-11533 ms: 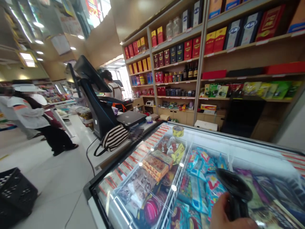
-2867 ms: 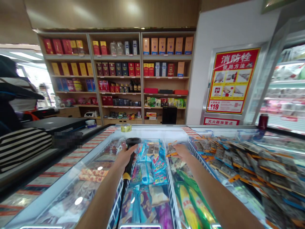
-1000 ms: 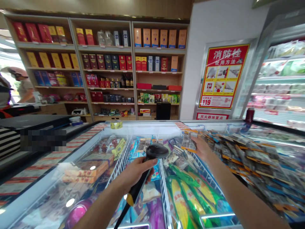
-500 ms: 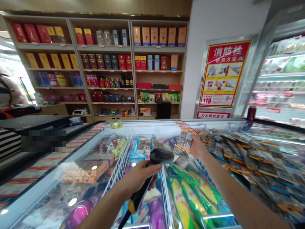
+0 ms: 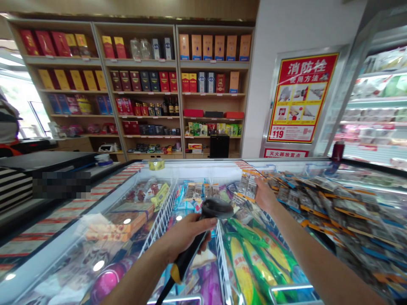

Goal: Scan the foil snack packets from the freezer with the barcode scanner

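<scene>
A black barcode scanner (image 5: 187, 254) with a yellow accent and a trailing cable is gripped in my left hand (image 5: 187, 237), its round head tilted toward the right. My right hand (image 5: 264, 195) pinches a small clear-and-grey snack packet with orange edges (image 5: 248, 186), held up over the freezer's far part. The scanner's head is a short way in front of and left of this packet, apart from it. Beside my right arm, a large pile of similar packets (image 5: 337, 203) lies on the freezer's glass top.
Below my hands, the chest freezer holds white wire dividers (image 5: 220, 258), bags of corn (image 5: 244, 262) and other frozen packs. A roll of yellow tape (image 5: 156, 164) rests on the far rim. A dark red cup (image 5: 337, 151) stands back right. Shelves of boxes line the wall.
The view has shifted very slightly. Both hands keep nearly the same positions, the left on the scanner and the right on the packet.
</scene>
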A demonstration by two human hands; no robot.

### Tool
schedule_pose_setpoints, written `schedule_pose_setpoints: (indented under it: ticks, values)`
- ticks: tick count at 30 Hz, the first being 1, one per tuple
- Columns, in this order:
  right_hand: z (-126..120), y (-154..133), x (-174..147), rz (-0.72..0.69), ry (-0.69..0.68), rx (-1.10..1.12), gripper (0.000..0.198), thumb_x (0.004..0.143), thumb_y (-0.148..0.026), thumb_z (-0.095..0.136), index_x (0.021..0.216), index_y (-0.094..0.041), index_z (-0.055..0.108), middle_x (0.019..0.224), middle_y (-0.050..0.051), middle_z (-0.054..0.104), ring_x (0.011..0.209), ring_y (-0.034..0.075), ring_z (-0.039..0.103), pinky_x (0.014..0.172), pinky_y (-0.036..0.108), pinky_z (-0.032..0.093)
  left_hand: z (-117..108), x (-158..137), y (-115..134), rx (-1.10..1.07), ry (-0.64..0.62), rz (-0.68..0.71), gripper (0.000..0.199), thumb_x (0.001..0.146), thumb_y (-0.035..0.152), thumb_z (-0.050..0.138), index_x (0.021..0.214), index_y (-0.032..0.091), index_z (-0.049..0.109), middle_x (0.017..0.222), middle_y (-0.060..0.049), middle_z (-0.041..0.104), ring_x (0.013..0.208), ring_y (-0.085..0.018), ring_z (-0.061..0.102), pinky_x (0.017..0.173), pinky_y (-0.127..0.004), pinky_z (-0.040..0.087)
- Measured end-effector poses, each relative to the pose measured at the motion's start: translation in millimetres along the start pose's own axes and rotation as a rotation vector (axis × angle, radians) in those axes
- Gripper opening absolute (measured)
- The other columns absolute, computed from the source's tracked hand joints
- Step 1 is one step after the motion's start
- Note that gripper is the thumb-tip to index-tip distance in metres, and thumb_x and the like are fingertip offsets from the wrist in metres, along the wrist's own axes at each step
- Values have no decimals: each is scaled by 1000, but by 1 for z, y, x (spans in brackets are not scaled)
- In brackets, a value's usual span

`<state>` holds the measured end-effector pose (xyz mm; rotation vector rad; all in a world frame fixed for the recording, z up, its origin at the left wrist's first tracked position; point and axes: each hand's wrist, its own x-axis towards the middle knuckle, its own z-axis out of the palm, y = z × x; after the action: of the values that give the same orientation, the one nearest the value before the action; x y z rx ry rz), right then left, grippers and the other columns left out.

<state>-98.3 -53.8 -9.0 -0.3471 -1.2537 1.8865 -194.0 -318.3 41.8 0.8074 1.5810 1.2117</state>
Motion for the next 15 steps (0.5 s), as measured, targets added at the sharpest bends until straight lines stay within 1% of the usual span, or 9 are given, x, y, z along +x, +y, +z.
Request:
schedule_pose_setpoints:
  ticks: [5,9,15]
  values:
    - [1,0,0,-1,26,19,21,70,-34,51,88,-23,52,84,1,67,86,20,61,74,37,49,-1,1,-1,-22,12,-21,36,63,47,58,75,15,47,56,4,51,44,-8,46,46,-22,35]
    - [-1,1,1,13,43,41,17,70,-32,51,84,-23,52,81,1,67,85,20,62,74,36,50,-2,1,-1,-24,-8,-5,38,63,49,58,76,14,47,58,2,52,44,-8,46,46,-22,35]
    - [-3,2,2,7,35,32,15,71,-31,51,83,-22,52,83,1,67,86,20,62,73,37,50,-3,2,-2,-41,-38,-1,38,63,50,57,74,14,48,60,2,53,43,-7,46,45,-22,35]
